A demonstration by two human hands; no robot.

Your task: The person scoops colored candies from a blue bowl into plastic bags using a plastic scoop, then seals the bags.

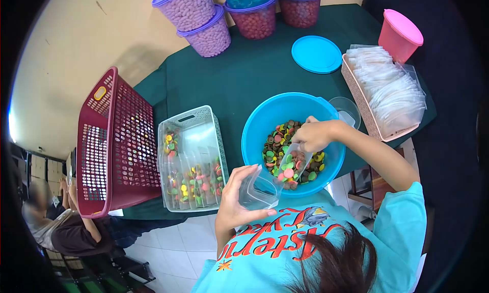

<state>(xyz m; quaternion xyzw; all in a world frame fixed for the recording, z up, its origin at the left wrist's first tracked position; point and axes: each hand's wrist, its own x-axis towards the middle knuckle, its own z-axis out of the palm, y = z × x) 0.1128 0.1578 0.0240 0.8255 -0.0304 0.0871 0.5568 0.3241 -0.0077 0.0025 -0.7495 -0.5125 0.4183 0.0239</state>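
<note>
My left hand (235, 200) holds a clear plastic pouch (261, 190), its mouth spread wide between thumb and fingers. No pieces show inside the pouch. Over the blue basin (250, 121), my right hand (315, 133) grips a clear scoop (296, 159) loaded with green, pink and brown button-shaped pieces. More of these small round pieces (274, 140), in brown, green, yellow and pink, lie in the basin. The pouch is close to the basin's near left rim, and the scoop points toward it. My right fingertips are partly hidden behind the hand.
Left of the basin, a pale basket (219, 140) holds several filled pouches. A maroon basket (133, 150) stands beyond it. At right are a box of flat pouches (347, 71), a clear bowl (355, 109) and a pink tub (400, 38). A blue lid (317, 54) lies behind. Another person (76, 232) sits far left.
</note>
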